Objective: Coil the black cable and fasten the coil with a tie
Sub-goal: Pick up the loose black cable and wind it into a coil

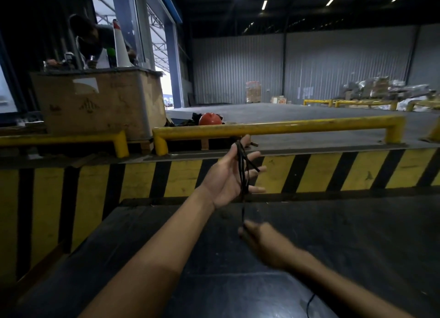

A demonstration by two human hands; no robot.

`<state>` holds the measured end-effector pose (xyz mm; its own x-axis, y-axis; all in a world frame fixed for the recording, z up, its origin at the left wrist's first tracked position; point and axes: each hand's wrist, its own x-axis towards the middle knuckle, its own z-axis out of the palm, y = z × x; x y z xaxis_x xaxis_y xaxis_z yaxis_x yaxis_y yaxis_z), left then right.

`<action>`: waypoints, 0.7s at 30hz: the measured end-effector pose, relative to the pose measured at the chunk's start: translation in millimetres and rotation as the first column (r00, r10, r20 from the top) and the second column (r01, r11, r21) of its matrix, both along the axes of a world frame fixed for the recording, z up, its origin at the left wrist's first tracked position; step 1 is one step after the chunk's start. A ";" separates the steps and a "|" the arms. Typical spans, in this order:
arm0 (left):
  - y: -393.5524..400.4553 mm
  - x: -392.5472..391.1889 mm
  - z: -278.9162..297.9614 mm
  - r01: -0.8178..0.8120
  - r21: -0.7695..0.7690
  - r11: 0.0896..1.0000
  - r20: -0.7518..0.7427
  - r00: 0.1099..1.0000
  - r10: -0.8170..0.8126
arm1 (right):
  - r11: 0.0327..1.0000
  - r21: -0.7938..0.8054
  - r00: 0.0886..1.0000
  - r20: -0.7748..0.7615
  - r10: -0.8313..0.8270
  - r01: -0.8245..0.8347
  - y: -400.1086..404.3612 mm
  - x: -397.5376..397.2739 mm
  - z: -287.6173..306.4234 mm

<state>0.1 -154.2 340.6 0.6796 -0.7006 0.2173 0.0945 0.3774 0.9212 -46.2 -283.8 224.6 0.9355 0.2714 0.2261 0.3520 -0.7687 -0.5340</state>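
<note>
My left hand (232, 177) is raised palm-up with its fingers spread. Several loops of the thin black cable (243, 172) hang across its palm and fingers. One strand runs straight down from the loops to my right hand (264, 242). That hand is lower and blurred, and pinches the strand at its fingertips. Another bit of the black cable (309, 303) lies on the dark surface near my right forearm. No tie is visible.
A dark flat surface (333, 234) lies below my hands. Behind it stands a yellow-and-black striped wall (142, 182) with yellow rails (285, 124). An orange helmet (210, 119) and a cardboard crate (100, 101) sit beyond. A person leans over the crate at far left.
</note>
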 end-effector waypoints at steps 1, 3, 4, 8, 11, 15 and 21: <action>0.9 5.0 -0.4 -0.066 0.037 0.997 0.045 0.997 0.064 | 0.995 -0.079 0.998 -0.022 0.053 -0.055 7.6 -5.0 -8.7; 6.2 12.8 -6.4 -0.212 0.197 0.957 0.199 0.965 0.173 | 0.980 -0.153 0.991 -0.061 0.120 -0.128 7.9 -13.0 -5.8; 11.1 15.2 -11.0 -0.297 0.300 0.906 0.302 0.931 0.206 | 0.973 -0.179 0.988 -0.074 0.137 -0.148 1.1 -14.8 3.6; 28.4 20.5 -31.2 -0.462 0.555 0.692 0.570 0.817 0.087 | 0.971 -0.220 0.993 -0.096 0.075 -0.095 -42.5 -7.2 57.4; 28.5 11.5 -29.3 -0.390 0.709 0.587 0.525 0.849 -0.070 | 0.964 -0.258 0.998 -0.016 0.065 -0.067 -65.7 -0.6 94.8; 25.3 3.7 -23.2 -0.232 0.875 0.424 0.341 0.919 -0.200 | 0.994 -0.095 0.984 0.175 -0.031 0.049 -85.3 6.1 131.0; 15.5 -6.5 -11.6 0.378 0.449 0.810 -0.043 0.914 -0.403 | 0.967 0.200 0.931 0.298 -0.211 0.156 -85.1 20.9 112.6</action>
